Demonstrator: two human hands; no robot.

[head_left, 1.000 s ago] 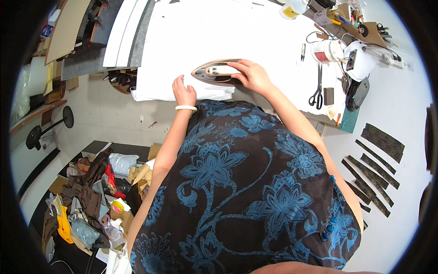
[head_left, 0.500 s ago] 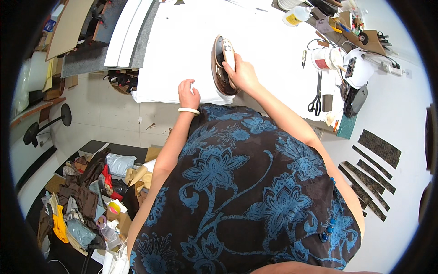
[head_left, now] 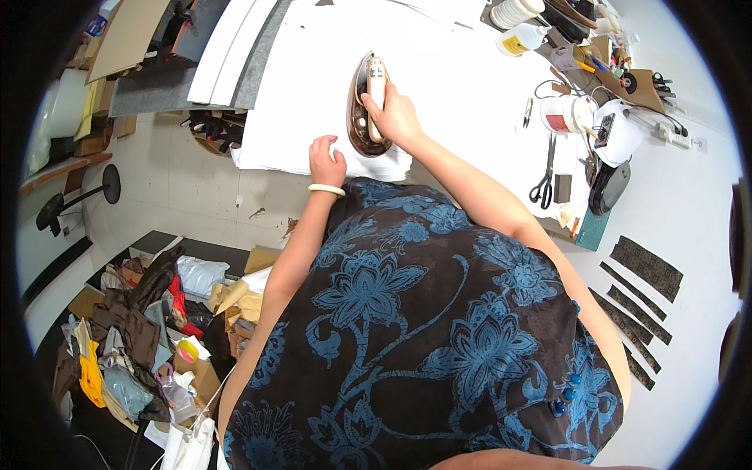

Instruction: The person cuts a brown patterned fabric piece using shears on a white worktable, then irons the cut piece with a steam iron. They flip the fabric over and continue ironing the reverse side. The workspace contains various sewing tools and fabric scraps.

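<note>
A bronze and cream iron [head_left: 362, 123] lies on white cloth [head_left: 282, 157] near the front edge of the white-covered table [head_left: 456, 78], its tip pointing away from me. My right hand [head_left: 392, 113] is closed round its handle. My left hand [head_left: 327, 160], with a pale bangle at the wrist, rests open at the front edge of the cloth, left of the iron, fingers apart and slightly curled.
Black scissors [head_left: 545, 179], a white tub [head_left: 564, 113], a bottle [head_left: 518, 41] and cords crowd the table's right. Boards [head_left: 225, 59] lie at the back left. Piled fabric [head_left: 141, 313] sits lower left. Patterned dark strips [head_left: 645, 268] show at the right.
Since a second ago the iron has swung from lying sideways to pointing away from me and has shifted slightly left, with my right hand on it. My left hand has moved a little rightward.
</note>
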